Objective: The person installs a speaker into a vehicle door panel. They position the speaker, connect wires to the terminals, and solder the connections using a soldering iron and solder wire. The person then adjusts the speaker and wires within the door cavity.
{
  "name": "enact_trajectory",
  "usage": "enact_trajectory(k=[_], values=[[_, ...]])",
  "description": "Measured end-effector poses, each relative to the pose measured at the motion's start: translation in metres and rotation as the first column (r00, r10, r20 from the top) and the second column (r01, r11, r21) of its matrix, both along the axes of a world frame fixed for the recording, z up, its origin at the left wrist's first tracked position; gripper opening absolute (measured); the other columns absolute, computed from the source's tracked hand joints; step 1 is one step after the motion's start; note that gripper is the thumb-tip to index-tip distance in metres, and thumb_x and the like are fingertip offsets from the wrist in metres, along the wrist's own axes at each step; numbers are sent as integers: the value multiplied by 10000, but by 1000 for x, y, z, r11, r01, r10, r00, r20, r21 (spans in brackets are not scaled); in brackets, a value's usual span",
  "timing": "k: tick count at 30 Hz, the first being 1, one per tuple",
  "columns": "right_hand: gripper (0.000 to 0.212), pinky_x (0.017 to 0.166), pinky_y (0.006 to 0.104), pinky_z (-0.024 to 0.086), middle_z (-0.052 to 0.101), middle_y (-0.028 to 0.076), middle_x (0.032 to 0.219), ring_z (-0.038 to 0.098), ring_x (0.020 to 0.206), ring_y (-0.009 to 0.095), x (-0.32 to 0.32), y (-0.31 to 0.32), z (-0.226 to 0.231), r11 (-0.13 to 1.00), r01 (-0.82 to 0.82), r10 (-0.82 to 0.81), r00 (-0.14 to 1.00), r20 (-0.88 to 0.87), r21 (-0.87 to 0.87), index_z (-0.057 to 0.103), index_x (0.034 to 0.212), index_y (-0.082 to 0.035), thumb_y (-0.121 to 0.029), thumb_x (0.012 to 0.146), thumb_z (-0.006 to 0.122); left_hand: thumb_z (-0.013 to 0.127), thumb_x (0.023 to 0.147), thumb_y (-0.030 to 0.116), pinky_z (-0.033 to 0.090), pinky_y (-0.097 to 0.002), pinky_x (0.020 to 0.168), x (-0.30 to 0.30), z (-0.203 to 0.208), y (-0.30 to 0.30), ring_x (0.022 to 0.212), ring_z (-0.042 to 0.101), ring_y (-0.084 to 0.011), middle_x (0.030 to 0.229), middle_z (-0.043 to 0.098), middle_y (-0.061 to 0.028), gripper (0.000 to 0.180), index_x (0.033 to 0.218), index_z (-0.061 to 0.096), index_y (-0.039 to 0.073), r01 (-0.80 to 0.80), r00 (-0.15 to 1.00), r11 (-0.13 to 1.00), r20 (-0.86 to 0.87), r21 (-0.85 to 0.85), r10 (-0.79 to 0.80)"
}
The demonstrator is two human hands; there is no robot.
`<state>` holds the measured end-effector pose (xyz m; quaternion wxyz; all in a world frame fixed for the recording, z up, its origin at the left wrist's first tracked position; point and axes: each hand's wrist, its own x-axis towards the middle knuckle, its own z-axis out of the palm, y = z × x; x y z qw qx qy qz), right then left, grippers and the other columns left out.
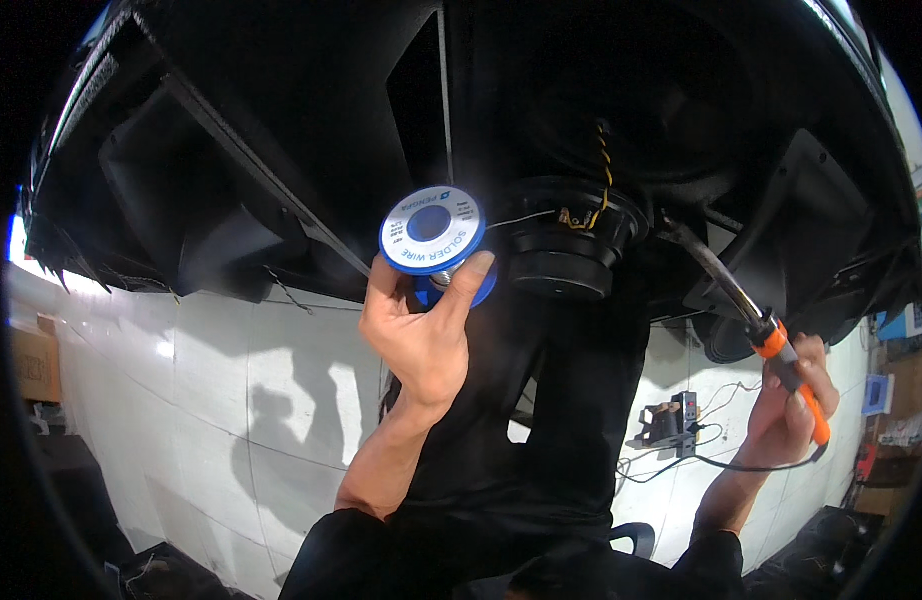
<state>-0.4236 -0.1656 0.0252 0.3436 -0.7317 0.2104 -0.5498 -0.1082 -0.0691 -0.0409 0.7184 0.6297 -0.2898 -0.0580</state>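
Note:
My left hand [421, 340] is wrapped round a blue and white spool of solder wire [433, 228]. From the spool a thin strand of solder [521, 218] reaches right toward the terminal of a round black speaker driver [571, 255]. A twisted yellow and black wire [607, 165] runs down to that terminal; whether it is joined there I cannot tell. My right hand [796, 410] grips the orange and grey handle of a soldering iron [776, 345]. The iron's metal tip points up and left, just right of the driver and apart from it.
Large black speaker cabinets [281, 120] with horn-shaped parts [781, 220] stand in front of me. A power strip [686, 415] with cables sits on the white tiled floor [201, 430]. At the left edge is a cardboard box [36, 365]; blue-and-white items [878, 393] lie at the right.

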Motion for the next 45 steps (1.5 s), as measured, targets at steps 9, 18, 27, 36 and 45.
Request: enact_trajectory(k=[9,18,27,36,45], values=[[347,676,288,432,558,108,869,506,777,183,-3,-23,23,990,-139,139,990,15,3,713,1162,-43,-288,951,587,883,792,151,519,-407,991,0,-8,-3,1054,698,-225,1081,738,-118,456,1172,682,0,10,999,1000,-33,-9,-11],[351,630,292,465,650,115,845,601,706,190,33,-53,111,921,-253,36,811,-583,-295,738,1048,-25,-279,808,770,898,778,182,542,-385,948,-1,-16,-7,998,709,-213,1028,740,-103,439,1110,679,-5,25,996,996,-79,-89,-32],[372,619,306,515,661,165,880,651,712,205,124,-78,186,717,-616,-128,344,-930,-326,739,1050,-25,-293,803,665,845,821,113,505,-375,988,-11,-18,-6,1078,673,-226,1127,725,-120,422,1192,671,12,47,971,990,-228,-130,-75],[345,615,294,508,665,167,892,634,699,180,144,-96,208,609,-725,-215,239,-947,-321,733,1062,-26,-286,845,666,835,824,60,521,-366,953,-23,-17,-15,1030,687,-215,1092,723,-116,402,1163,624,11,86,940,977,-309,-196,-145],[343,623,305,512,698,144,906,644,704,185,146,-89,197,647,-672,-269,242,-932,-361,737,1068,-19,-267,837,681,833,829,60,522,-357,948,-25,-24,-18,1025,686,-204,1085,720,-114,396,1163,624,15,78,965,975,-230,-206,-126]])
